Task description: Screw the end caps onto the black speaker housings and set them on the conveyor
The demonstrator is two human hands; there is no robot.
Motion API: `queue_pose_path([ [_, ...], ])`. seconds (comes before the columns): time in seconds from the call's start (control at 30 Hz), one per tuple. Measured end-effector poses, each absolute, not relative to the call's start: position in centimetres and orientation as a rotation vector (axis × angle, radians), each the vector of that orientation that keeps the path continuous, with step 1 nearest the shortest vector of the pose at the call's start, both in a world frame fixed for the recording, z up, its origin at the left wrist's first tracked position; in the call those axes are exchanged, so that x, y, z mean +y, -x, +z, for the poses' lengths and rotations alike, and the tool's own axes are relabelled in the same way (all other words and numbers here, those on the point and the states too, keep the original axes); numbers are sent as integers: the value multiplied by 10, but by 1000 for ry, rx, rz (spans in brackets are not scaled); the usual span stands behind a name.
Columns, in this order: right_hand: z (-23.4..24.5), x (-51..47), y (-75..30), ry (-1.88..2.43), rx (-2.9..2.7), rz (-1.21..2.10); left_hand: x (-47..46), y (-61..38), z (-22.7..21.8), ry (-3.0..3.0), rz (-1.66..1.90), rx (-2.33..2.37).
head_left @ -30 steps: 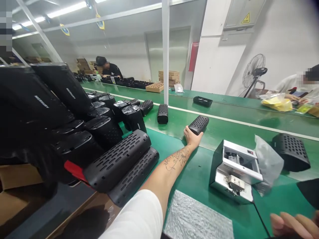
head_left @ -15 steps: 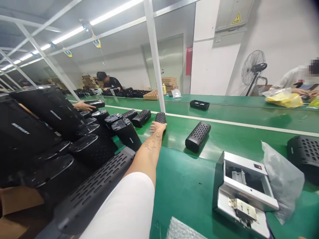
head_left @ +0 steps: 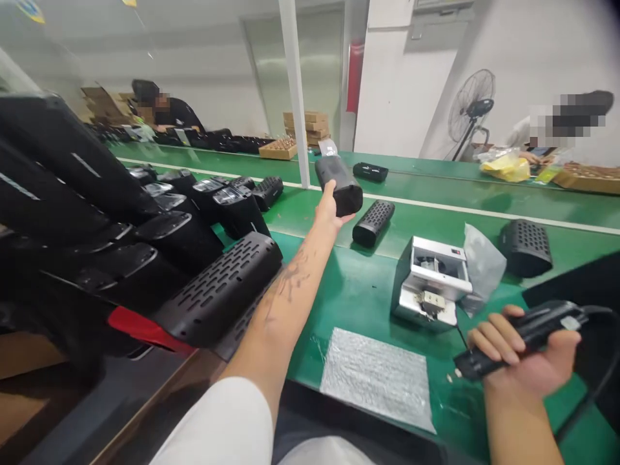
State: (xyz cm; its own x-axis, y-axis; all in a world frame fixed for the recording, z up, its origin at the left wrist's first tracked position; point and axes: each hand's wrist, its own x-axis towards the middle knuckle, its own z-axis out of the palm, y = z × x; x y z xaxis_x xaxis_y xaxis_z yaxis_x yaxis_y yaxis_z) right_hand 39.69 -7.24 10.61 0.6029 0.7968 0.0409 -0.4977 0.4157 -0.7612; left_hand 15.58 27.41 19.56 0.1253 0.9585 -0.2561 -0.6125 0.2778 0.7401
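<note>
Out over the green bench, my left hand (head_left: 329,210) grips a black plastic housing (head_left: 341,187), tilted and raised off the surface. Its thumb lies along the side facing me. At the lower right, my right hand (head_left: 518,365) is wrapped around a black corded electric screwdriver (head_left: 537,332), whose tip points left. A perforated black housing (head_left: 375,223) lies just below the one I hold. Between my hands stands a small silver screw feeder (head_left: 429,284). A silvery bubble-wrap sheet (head_left: 380,374) lies flat in front of me.
Several black housings (head_left: 165,236) are stacked on the left, beside a large slotted one (head_left: 223,284). A red object (head_left: 148,329) sits under it. Another housing (head_left: 526,248) and a clear plastic bag (head_left: 484,258) are on the right. A white post (head_left: 294,97) rises mid-bench. Two co-workers sit across.
My left hand has lifted a housing from the bench and brought it slightly right, tilting it. My right hand has come into view with the screwdriver. The view has tipped downward.
</note>
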Motion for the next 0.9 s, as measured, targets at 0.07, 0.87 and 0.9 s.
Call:
queue_pose_path([
  [0.07, 125, -72, -400, 816, -483, 692, 218, -139, 179, -664, 1201, 700],
  [0.87, 156, -17, -367, 1004, -1104, 499, 11, 17, 66, -2308, 535, 490],
  [0.9, 154, -16, -366, 1001, -1098, 473, 9, 18, 63, -2279, 558, 501],
])
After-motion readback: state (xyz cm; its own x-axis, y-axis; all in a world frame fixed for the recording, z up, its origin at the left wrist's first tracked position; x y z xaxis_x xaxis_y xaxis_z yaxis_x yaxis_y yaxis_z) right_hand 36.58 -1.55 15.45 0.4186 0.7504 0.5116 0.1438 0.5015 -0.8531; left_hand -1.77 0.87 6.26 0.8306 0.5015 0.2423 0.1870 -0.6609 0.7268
